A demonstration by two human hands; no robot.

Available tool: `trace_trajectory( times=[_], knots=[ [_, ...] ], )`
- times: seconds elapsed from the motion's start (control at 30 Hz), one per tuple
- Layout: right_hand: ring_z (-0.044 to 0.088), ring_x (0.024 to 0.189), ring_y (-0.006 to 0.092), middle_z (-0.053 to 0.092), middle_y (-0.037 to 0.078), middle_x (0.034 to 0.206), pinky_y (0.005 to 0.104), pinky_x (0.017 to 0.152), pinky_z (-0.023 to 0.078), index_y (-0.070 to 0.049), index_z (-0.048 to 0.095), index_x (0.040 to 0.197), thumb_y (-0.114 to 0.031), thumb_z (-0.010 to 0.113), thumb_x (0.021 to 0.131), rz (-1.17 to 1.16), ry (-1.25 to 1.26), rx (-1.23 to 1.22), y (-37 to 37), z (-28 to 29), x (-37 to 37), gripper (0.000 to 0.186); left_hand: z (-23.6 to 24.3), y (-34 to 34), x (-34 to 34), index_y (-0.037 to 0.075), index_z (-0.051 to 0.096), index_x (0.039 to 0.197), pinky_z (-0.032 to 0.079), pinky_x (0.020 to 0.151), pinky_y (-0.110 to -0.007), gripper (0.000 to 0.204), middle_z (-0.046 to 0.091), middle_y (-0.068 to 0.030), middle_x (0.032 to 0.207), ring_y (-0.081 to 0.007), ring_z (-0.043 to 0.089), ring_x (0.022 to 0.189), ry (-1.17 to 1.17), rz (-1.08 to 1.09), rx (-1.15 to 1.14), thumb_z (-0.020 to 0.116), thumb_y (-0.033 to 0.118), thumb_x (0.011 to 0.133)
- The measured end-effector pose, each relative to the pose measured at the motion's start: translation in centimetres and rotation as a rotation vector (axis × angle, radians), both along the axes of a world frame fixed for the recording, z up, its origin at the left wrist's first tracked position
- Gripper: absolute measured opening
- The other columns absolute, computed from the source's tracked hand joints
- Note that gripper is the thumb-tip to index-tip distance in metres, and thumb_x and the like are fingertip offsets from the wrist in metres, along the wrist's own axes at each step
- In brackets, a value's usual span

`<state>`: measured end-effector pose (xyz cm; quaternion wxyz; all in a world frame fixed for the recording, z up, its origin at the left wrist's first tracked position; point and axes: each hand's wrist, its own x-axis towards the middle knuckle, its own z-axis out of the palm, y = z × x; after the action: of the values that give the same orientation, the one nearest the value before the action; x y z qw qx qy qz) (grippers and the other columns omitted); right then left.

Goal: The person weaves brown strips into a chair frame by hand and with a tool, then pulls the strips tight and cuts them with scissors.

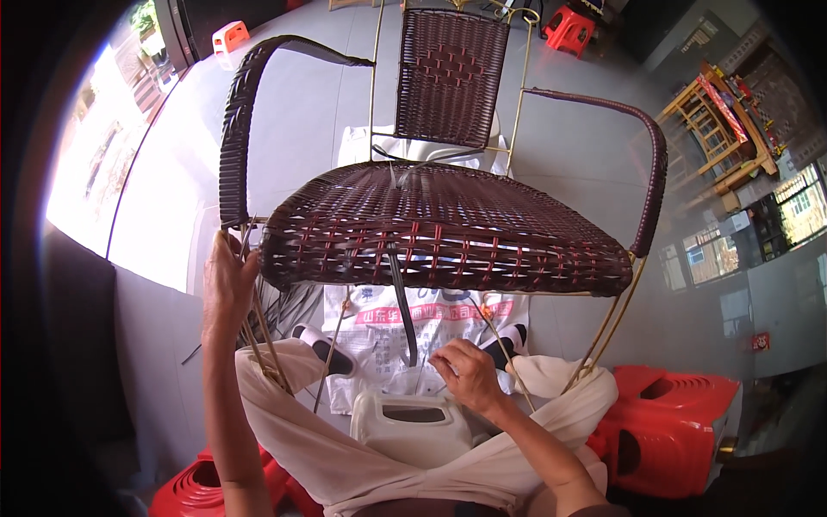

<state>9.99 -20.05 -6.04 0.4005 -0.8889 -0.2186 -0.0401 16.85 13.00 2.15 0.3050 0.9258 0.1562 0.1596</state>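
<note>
A wicker armchair (448,228) in dark brown strips, with some red ones woven in, stands tilted before me on a thin gold metal frame (613,332). My left hand (229,280) is closed around the frame just under the left armrest (233,159). Beside its fingertips a thin, dark pointed piece shows, too small to name. Below the seat's front edge, my right hand (469,372) is held with fingers pinched; what they grip, if anything, is hidden. A loose dark strip (402,302) hangs from the seat front, ending left of that hand.
A white plastic stool (413,435) stands between my knees. Red plastic stools (672,422) are at my right and lower left. Under the chair lies a printed white sack (370,379), with loose dark strips (297,319) left of it. A wooden rack (719,133) stands far right.
</note>
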Motion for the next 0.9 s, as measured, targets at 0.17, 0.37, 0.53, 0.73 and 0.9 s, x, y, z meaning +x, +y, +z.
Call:
trace_trajectory(
  times=[0.17, 0.37, 0.53, 0.73, 0.9],
  knots=[
    [0.057, 0.066, 0.0265, 0.056, 0.009, 0.073, 0.034, 0.057, 0.046, -0.003, 0.059, 0.078, -0.007, 0.065, 0.075, -0.01, 0.049, 0.013, -0.7, -0.3, -1.8, 0.008, 1.8, -0.8, -0.2, -0.003, 0.045, 0.094, 0.044, 0.058, -0.041, 0.027, 0.058, -0.0184, 0.068, -0.0273, 0.055, 0.058, 0.064, 0.026, -0.108, 0.059, 0.013, 0.079],
    [0.056, 0.06, 0.0271, 0.055, 0.01, 0.071, 0.0337, 0.054, 0.045, -0.003, 0.059, 0.078, -0.005, 0.065, 0.075, -0.069, 0.128, 0.071, -0.8, 2.4, -1.9, 0.007, 0.7, 0.0, 0.1, -0.003, 0.046, 0.098, 0.046, 0.071, -0.044, 0.036, 0.061, -0.0254, 0.08, -0.0372, 0.06, 0.076, 0.074, 0.037, -0.08, 0.062, 0.02, 0.076],
    [0.054, 0.083, 0.0236, 0.057, 0.008, 0.087, 0.0344, 0.071, 0.045, -0.003, 0.062, 0.086, 0.0, 0.069, 0.066, 0.005, -0.493, -0.118, 1.6, 9.6, 0.3, 0.022, 0.3, 0.0, -0.2, -0.004, 0.048, 0.099, 0.046, 0.07, -0.044, 0.038, 0.062, -0.0244, 0.078, -0.0389, 0.06, 0.076, 0.008, 0.043, -0.066, 0.064, 0.023, 0.077],
    [0.049, 0.104, 0.0184, 0.056, 0.005, 0.092, 0.0332, 0.096, 0.031, -0.005, 0.06, 0.086, -0.011, 0.054, 0.072, 0.517, -0.937, -0.943, 6.0, 14.8, 2.8, 0.016, 1.2, -0.7, -1.3, -0.005, 0.05, 0.103, 0.047, 0.066, -0.041, 0.045, 0.063, -0.0208, 0.074, -0.035, 0.062, 0.071, -0.04, 0.066, -0.193, 0.066, 0.029, 0.078],
    [0.053, 0.074, 0.0176, 0.055, 0.005, 0.069, 0.0301, 0.084, 0.036, -0.007, 0.06, 0.072, -0.012, 0.054, 0.069, 0.829, -0.503, -1.368, 6.7, 14.7, 3.0, 0.008, -0.2, -1.3, -3.3, 0.0, 0.051, 0.116, 0.048, 0.071, -0.041, 0.049, 0.062, -0.021, 0.096, -0.0321, 0.063, 0.084, -0.316, 0.17, -0.155, 0.067, 0.026, 0.078]
  ],
)
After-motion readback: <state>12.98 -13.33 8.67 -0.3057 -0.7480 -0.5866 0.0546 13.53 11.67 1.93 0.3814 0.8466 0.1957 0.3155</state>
